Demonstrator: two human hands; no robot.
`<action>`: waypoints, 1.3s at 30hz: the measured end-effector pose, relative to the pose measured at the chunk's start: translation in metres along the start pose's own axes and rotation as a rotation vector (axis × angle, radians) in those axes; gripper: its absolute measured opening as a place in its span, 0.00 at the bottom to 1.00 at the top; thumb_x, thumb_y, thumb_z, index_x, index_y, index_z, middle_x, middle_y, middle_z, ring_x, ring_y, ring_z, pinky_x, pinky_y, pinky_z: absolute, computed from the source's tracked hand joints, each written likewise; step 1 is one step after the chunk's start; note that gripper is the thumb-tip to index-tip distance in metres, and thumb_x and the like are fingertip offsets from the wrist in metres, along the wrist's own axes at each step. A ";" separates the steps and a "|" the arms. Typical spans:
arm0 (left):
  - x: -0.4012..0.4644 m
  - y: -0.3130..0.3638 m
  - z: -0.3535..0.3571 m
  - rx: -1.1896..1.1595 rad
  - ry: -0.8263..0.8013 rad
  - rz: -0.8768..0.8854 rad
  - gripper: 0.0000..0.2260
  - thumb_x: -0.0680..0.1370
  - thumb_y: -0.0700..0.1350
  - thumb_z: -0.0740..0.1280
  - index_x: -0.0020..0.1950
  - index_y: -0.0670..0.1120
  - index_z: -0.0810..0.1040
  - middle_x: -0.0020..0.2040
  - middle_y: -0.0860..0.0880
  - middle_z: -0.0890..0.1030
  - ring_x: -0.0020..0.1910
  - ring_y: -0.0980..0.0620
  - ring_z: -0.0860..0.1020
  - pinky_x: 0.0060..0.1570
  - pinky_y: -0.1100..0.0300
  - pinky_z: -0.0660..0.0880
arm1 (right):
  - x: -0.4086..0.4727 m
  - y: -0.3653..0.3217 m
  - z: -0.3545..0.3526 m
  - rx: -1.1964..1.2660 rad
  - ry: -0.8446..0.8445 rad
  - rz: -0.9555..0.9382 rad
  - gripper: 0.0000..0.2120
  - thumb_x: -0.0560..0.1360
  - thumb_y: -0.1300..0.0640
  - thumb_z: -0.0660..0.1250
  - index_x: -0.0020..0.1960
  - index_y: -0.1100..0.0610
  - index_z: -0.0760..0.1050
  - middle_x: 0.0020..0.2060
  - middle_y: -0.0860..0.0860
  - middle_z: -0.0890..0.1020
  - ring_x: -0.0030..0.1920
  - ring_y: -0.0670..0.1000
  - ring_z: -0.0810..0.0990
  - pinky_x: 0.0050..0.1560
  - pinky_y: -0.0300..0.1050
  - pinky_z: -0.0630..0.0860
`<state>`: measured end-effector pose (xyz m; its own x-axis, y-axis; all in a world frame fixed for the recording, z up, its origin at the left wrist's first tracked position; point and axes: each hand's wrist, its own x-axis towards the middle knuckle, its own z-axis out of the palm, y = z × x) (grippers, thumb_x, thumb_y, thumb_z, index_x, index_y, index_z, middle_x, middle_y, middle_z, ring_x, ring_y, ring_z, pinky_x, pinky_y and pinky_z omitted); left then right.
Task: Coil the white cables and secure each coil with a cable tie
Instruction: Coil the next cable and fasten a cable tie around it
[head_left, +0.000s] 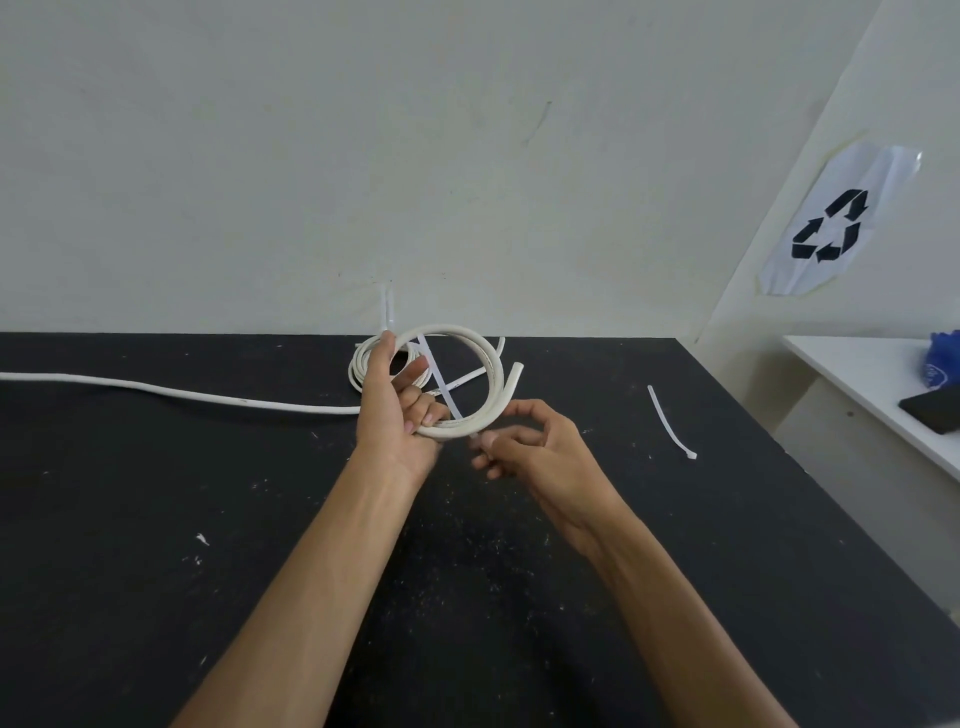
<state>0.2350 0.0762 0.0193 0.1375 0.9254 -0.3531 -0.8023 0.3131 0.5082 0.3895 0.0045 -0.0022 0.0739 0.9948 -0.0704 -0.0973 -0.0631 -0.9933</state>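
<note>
1. Counter (156, 519): one black work surface, speckled with pale flecks, carrying all the task's things.
2. Loose cable (182, 395): one white length runs uncoiled from the left edge toward the middle. Whether it joins either coil cannot be told, as the left hand hides its end. Judged as coiling work outstanding.
3. Held coil (488, 364): one white coil, raised just above the counter's far middle. The left hand (389, 410) has its grip closed round the coil's near-left side, thumb up along it.
4. Second coil (363, 371): one smaller white coil lies on the counter just behind the left hand; whether it is tied cannot be told.
5. Cable tie in use (434, 371): one translucent strip crosses the held coil, its tail standing up past the top. The right hand (524, 441) pinches its lower end just beneath the coil. It appears not yet cinched (judgement only).
6. Spare cable tie (670, 423): one, flat on the counter, well apart to the right.
7. Count: two coils, one loose run, two ties.
</note>
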 end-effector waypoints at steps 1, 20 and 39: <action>0.000 0.000 0.000 0.002 -0.001 -0.005 0.22 0.80 0.61 0.72 0.42 0.42 0.79 0.21 0.53 0.57 0.17 0.55 0.57 0.20 0.64 0.60 | 0.000 -0.001 -0.001 0.020 -0.037 0.011 0.20 0.80 0.69 0.72 0.69 0.62 0.73 0.49 0.62 0.88 0.45 0.54 0.87 0.45 0.44 0.82; -0.008 -0.009 -0.013 -0.035 0.045 0.007 0.26 0.81 0.59 0.72 0.34 0.50 0.62 0.21 0.53 0.55 0.17 0.55 0.56 0.20 0.64 0.61 | 0.010 0.012 -0.004 0.149 -0.371 0.252 0.30 0.73 0.73 0.73 0.73 0.64 0.73 0.47 0.58 0.85 0.47 0.55 0.86 0.47 0.44 0.82; -0.018 -0.012 -0.002 -0.017 0.070 0.116 0.29 0.80 0.63 0.71 0.31 0.49 0.60 0.20 0.52 0.57 0.17 0.56 0.59 0.22 0.67 0.69 | 0.005 0.007 -0.002 0.383 -0.454 0.265 0.22 0.82 0.50 0.70 0.75 0.52 0.77 0.52 0.54 0.83 0.43 0.51 0.81 0.45 0.43 0.80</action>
<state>0.2408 0.0558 0.0182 0.0025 0.9379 -0.3469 -0.8202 0.2004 0.5359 0.3909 0.0091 -0.0095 -0.4198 0.8896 -0.1797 -0.4077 -0.3618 -0.8384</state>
